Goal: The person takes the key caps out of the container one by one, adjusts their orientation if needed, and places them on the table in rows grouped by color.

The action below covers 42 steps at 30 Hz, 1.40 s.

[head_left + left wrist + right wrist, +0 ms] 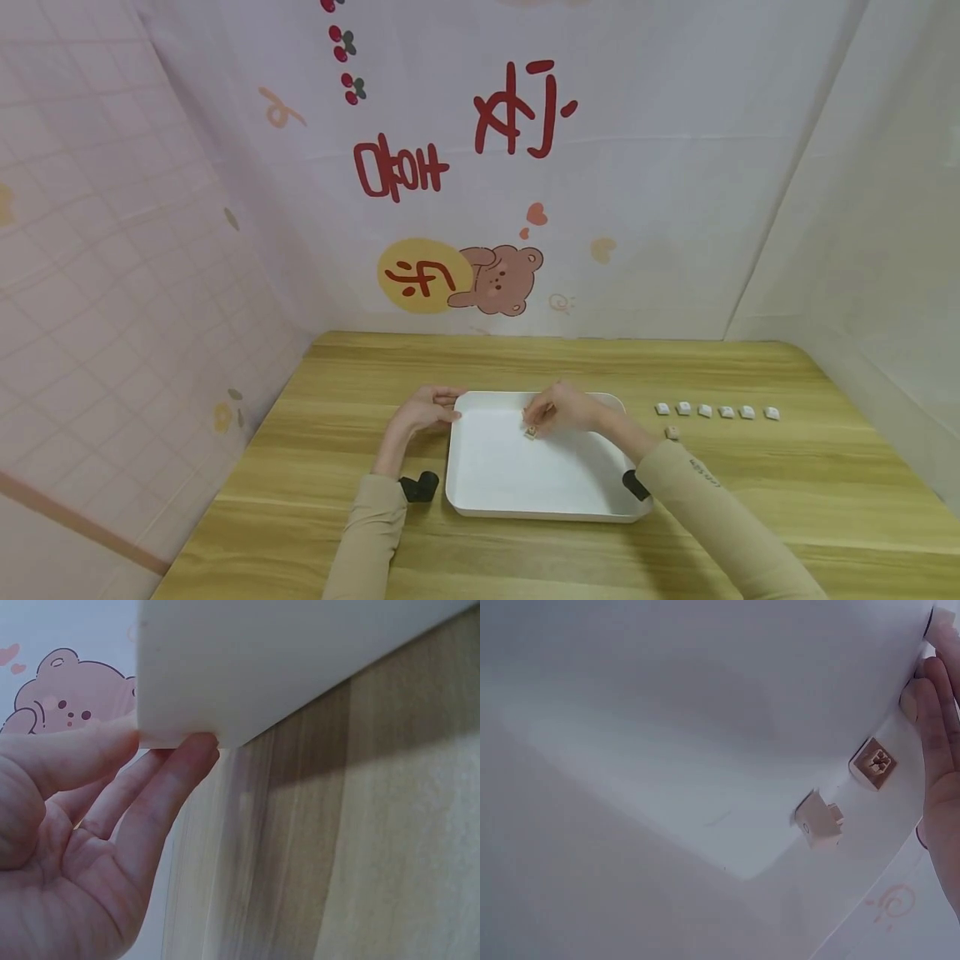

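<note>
A shallow white tray (540,492) lies on the table. My left hand (426,408) holds its far left corner, with thumb and fingers against the outer wall (292,660). Inside the tray's far part, my right hand (562,407) is lowered with curled fingers, seemingly pinching a keycap whose shape is mostly hidden. Beside those fingers lies a beige keycap (530,432). In the right wrist view one keycap (875,763) shows its hollow underside with the stem, and another keycap (819,820) rests on its side.
Right of the tray, several white keycaps (705,410) stand in a row on the wooden table (795,492). A beige keycap (672,433) sits in front of that row's left part. Behind the table hangs a white printed backdrop (645,167).
</note>
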Available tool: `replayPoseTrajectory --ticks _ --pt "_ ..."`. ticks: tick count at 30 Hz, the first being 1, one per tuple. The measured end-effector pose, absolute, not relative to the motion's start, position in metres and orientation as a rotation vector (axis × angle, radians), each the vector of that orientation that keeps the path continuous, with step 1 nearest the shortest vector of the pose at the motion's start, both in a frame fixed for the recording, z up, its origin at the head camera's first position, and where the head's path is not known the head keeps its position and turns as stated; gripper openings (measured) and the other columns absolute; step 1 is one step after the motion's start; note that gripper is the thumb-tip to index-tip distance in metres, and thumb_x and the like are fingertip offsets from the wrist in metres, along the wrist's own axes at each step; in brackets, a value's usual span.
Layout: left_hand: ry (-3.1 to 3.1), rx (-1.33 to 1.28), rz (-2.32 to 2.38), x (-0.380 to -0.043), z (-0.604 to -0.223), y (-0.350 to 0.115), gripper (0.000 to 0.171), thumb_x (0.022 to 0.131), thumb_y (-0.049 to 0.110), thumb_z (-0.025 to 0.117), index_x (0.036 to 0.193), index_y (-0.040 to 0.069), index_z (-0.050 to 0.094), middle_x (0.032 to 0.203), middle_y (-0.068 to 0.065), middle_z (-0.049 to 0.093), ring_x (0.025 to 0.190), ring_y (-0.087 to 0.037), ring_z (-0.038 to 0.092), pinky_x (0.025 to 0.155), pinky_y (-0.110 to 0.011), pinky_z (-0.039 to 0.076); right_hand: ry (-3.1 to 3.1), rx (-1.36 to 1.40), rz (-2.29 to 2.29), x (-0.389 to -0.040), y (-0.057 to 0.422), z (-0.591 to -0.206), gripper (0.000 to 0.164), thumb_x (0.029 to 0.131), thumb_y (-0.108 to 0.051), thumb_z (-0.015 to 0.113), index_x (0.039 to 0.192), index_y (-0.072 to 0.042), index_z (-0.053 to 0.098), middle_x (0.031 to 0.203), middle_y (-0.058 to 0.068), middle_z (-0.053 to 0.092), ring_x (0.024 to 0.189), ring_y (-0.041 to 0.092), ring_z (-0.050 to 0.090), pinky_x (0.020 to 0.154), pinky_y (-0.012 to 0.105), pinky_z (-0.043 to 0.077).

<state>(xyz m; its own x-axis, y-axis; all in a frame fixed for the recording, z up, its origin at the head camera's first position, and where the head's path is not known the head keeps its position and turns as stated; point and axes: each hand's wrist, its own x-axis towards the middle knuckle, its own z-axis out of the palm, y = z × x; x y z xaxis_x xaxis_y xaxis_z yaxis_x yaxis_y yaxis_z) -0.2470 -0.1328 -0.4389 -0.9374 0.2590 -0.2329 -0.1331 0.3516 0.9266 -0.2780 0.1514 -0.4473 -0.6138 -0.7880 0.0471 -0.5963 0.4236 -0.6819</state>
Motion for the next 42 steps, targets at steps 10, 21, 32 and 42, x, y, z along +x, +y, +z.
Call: replayPoseTrajectory --ticks 10,21,32,42 --pt "2.261 0.093 1.625 -0.247 -0.439 -0.133 0.046 0.082 -0.004 0.061 0.127 0.000 0.053 0.130 -0.024 0.051 0.107 -0.030 0.060 0.083 -0.036 0.054 2.425 -1.261 -0.892 -0.277 0.147 -0.449 0.018 0.071 -0.013 0.076 0.089 -0.011 0.071 0.084 -0.002 0.069 0.075 0.003 0.059 0.070 0.018 0.053" --pt "2.240 0.090 1.630 -0.246 -0.437 -0.132 0.046 0.083 -0.005 0.060 0.128 -0.001 0.051 0.131 -0.025 0.049 0.110 -0.033 0.057 0.085 -0.037 0.053 2.444 -1.214 -0.957 -0.277 0.157 -0.433 0.019 0.076 -0.007 0.072 0.095 -0.005 0.070 0.089 0.003 0.068 0.080 0.006 0.061 0.073 0.019 0.053" --pt "2.188 0.179 1.676 -0.254 -0.449 -0.137 0.045 0.083 -0.001 0.062 0.127 -0.001 0.052 0.125 -0.024 0.055 0.100 -0.026 0.063 0.078 -0.033 0.055 2.525 -1.059 -1.044 -0.276 0.191 -0.404 0.023 0.084 -0.011 0.064 0.106 -0.004 0.067 0.105 0.015 0.066 0.087 0.012 0.062 0.078 0.024 0.054" --pt "2.213 0.093 1.647 -0.247 -0.438 -0.132 0.047 0.084 -0.007 0.058 0.130 -0.005 0.047 0.131 -0.029 0.047 0.108 -0.035 0.057 0.083 -0.038 0.054 2.447 -0.777 -1.353 -0.270 0.245 -0.401 0.027 0.084 -0.012 0.064 0.110 -0.004 0.059 0.116 0.018 0.059 0.104 0.020 0.061 0.082 0.024 0.053"
